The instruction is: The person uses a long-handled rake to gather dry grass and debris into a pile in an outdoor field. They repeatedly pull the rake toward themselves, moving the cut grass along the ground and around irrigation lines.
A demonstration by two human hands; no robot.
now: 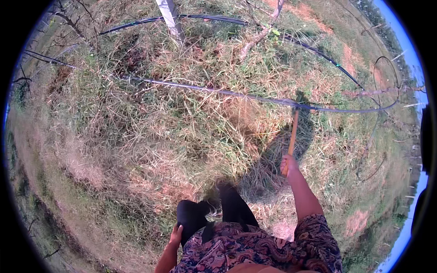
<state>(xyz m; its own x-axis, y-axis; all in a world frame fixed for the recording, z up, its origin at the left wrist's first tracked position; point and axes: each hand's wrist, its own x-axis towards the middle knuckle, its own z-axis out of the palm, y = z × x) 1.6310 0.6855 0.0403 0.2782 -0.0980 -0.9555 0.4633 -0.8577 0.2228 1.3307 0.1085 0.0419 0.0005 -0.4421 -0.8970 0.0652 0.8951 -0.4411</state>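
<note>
My right hand (pixel 289 164) is closed round the lower end of a straight wooden handle (pixel 293 132). The handle points away from me, and its far end reaches a dark drip hose (pixel 227 93) that runs across the grass. What head the tool carries I cannot make out there. On the left, my left hand (pixel 175 234) lies against my bent leg in dark trousers (pixel 191 214), with a finger stretched along the knee and the rest partly hidden. Dry and green cut grass (pixel 150 136) covers the ground around both hands.
A pale post (pixel 170 20) stands at the far side, with a thin tree trunk (pixel 257 40) to its right. Another dark hose (pixel 214 18) curves behind them. Bare thorny branches (pixel 68 20) reach in at the far left. Reddish soil (pixel 348 63) shows at the right.
</note>
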